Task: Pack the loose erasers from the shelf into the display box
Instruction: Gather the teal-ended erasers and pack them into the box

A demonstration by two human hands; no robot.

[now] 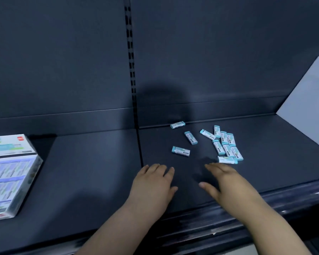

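Note:
Several small white erasers with teal ends lie loose on the dark shelf [92, 168]. Most form a cluster [226, 144] at the right; single ones lie at the back [177, 124], in the middle [191, 137] and nearer me [180, 151]. The white display box [9, 173] stands at the far left, its lid looks shut. My left hand [153, 183] lies flat with straight fingers, just below the nearest single eraser. My right hand [226, 183] is spread, fingertips close to the eraser [227, 160] at the cluster's near edge. Both hands hold nothing.
A dark back panel with a slotted upright [132, 70] rises behind the shelf. A seam [140, 150] splits the shelf into two boards. A light grey side panel [309, 103] slants at the right. The shelf's front lip [228, 214] runs under my wrists.

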